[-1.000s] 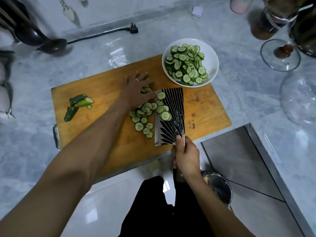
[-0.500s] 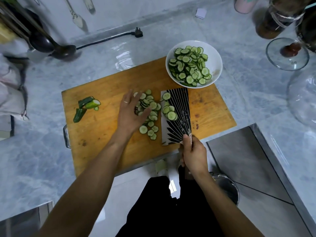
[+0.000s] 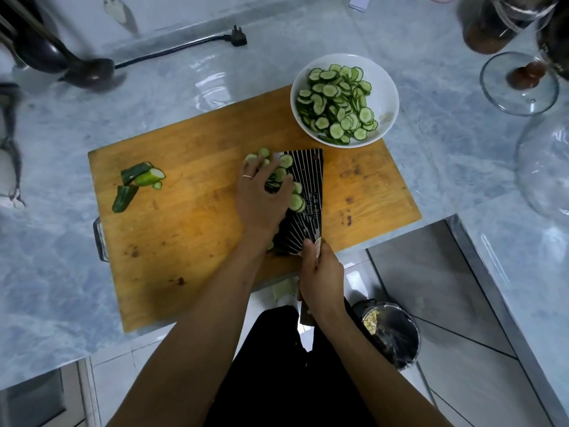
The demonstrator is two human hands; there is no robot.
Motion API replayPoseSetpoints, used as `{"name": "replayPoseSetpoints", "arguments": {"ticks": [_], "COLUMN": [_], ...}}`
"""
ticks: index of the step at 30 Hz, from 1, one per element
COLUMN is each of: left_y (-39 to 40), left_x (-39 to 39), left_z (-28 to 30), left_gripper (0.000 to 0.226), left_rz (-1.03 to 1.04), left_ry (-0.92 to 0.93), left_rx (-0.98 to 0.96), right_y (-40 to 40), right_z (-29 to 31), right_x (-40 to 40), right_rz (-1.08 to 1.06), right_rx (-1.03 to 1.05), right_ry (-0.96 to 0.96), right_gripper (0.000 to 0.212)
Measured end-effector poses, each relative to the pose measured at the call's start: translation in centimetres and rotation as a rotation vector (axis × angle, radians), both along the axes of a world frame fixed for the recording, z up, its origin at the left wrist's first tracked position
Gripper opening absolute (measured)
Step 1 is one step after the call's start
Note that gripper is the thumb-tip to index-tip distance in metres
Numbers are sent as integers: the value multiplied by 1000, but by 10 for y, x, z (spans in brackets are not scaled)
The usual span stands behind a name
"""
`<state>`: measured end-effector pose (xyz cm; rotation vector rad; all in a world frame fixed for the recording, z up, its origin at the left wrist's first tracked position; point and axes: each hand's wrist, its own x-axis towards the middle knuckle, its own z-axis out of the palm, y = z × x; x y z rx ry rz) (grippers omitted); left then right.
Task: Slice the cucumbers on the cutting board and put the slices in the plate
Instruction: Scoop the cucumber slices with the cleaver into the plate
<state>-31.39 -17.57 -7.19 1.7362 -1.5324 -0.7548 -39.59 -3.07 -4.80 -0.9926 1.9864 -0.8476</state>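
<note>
The left hand (image 3: 260,198) is pressing loose cucumber slices (image 3: 284,177) onto the flat cleaver (image 3: 303,201), whose handle the right hand (image 3: 321,278) is gripping (blade lying on the cutting board (image 3: 191,241)). Next, probably, lifting it level toward the plate (image 3: 386,97), already holding many slices.

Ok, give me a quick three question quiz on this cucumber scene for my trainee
1. True or false: the cleaver blade lies flat on the cutting board.
2. Which hand has a grip on the cleaver's handle? A) left B) right
3. Fill in: the left hand pushes slices onto the ____.

Key: 1 true. 2 B, the right hand. 3 blade. The plate already holds many slices.
</note>
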Motion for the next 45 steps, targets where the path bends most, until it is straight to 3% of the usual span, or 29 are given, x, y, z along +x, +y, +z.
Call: {"name": "replayPoseSetpoints", "arguments": {"ticks": [6, 14, 25, 32, 37, 42, 45], "left_y": [6, 2, -33, -83, -114, -127, -134], "left_x": [-9, -1, -16, -105, -160, -155, -136], "left_z": [-2, 12, 60, 86, 83, 64, 46], "left_gripper": [54, 54, 52, 53, 51, 39, 43], "left_rz": [-59, -3, 33, -138, -245, -373, -424], "left_ry": [-13, 16, -54, -51, -75, -201, -328], "left_rx": [-116, -17, -77, -106, -118, -224, -296], "right_y": [-14, -26, -65, -102, -126, -136, -136], "right_z": [1, 17, 57, 89, 94, 82, 78], "right_x": [0, -1, -25, -95, -141, -166, -177], "right_rz": [46, 96, 148, -8, -71, -89, -75], "right_rx": [-47, -47, -51, -15, -25, 24, 45], "right_ry": [-31, -114, -161, -226, -131, -74, -26], "right_gripper": [32, 35, 38, 38, 38, 38, 37]}}
